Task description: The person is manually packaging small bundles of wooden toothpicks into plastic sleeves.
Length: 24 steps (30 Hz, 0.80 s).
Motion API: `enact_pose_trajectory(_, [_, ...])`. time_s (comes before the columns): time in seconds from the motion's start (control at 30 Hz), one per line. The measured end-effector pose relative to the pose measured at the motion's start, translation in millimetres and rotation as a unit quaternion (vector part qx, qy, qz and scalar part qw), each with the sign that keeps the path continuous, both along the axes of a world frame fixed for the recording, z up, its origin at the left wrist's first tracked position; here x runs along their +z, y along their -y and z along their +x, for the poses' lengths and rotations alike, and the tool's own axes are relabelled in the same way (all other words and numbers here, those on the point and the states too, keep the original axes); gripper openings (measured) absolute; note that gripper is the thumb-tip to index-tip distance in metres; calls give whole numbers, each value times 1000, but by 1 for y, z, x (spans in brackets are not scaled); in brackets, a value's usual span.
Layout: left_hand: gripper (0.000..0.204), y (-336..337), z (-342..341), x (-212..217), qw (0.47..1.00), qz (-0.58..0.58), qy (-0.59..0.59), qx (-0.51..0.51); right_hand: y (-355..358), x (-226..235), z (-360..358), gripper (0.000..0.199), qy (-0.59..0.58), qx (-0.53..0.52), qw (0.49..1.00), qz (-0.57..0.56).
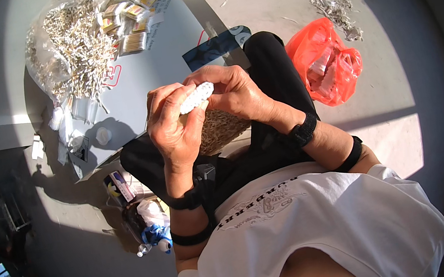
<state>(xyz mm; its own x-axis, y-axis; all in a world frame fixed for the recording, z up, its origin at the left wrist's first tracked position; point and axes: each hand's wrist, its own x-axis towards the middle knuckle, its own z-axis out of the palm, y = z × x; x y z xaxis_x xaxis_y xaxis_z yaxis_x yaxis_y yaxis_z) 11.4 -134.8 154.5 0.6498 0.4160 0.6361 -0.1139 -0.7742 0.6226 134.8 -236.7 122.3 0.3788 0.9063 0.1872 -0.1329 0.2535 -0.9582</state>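
Slanting up-right between left hand [173,126] and right hand [235,92], white bundle [196,97].

Small white packet [196,97] at frame centre, largely covered by the fingers of both hands; heap of pale sticks [74,43], upper left, too small to identify.

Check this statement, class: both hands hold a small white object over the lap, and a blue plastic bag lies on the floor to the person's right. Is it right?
One detail is wrong. The head view shows the bag is red, not blue. The rest stands: left hand and right hand hold the white object over the lap.
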Motion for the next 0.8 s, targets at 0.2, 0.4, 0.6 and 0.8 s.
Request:
enact_pose_trajectory(0.2, [34, 9, -4, 8, 1000, 1, -3, 2, 2, -4, -1, 30, -64, 17, 997, 37])
enact_pose_trajectory(0.4, [32, 14, -6, 14, 999, 37, -27, 1, 5, -3, -2, 26, -47, -17, 998, 43])
enact_pose_trajectory(0.6, [32, 13, -9, 14, 996, 81, -24, 5, 9, 0, -5, 24, 7, -42, 999, 10])
enact_pose_trajectory(0.8, [35, 12, -12, 8, 997, 79, -14, 6, 10, 2, -7, 25, 51, -45, 998, -3])
